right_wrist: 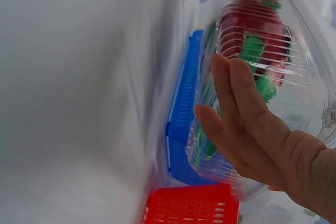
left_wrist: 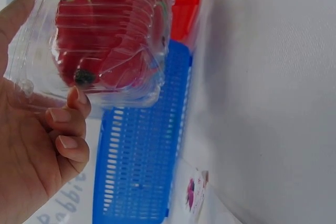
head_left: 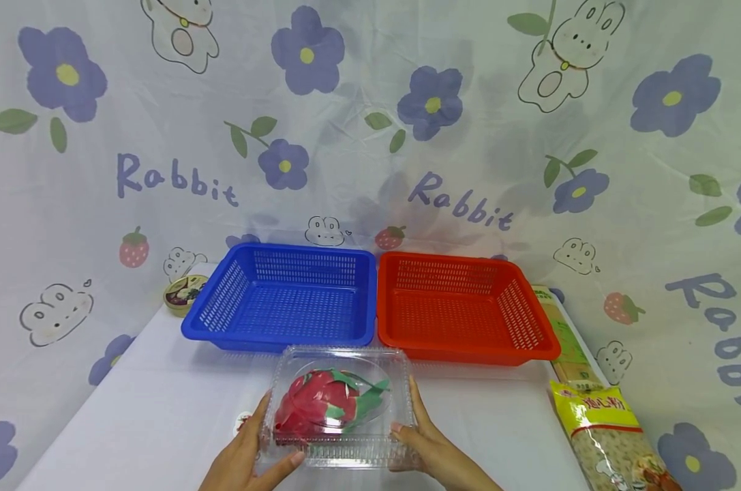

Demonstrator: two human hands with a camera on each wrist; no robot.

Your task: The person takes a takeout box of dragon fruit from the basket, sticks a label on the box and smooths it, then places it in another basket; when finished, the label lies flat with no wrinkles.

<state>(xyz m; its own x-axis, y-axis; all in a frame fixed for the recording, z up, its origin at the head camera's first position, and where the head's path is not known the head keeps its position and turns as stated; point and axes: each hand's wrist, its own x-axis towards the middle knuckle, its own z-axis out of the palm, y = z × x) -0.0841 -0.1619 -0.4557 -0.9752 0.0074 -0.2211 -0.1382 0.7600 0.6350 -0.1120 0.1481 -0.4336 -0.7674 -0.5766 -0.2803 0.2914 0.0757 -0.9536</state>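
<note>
Both hands hold a clear plastic clamshell box [head_left: 370, 416] up above the white table, its lid closed over a red dragon fruit [head_left: 321, 399] with green scales. At the box's left side, my left hand [head_left: 247, 443] grips with the thumb along the front edge; in the left wrist view its fingers curl at the lower corner. My right hand [head_left: 428, 440] grips the opposite side, thumb on the front corner. Seen from the right wrist, that hand's fingers [right_wrist: 249, 98] lie spread against the ribbed underside.
A blue basket [head_left: 370, 300] and a red basket [head_left: 468, 354] stand side by side behind the box. A round tin [head_left: 183, 294] sits at the back left. Along the right edge lie a yellow-topped food bag [head_left: 609, 429] and a long green-and-tan pack [head_left: 563, 337]. A patterned curtain hangs behind.
</note>
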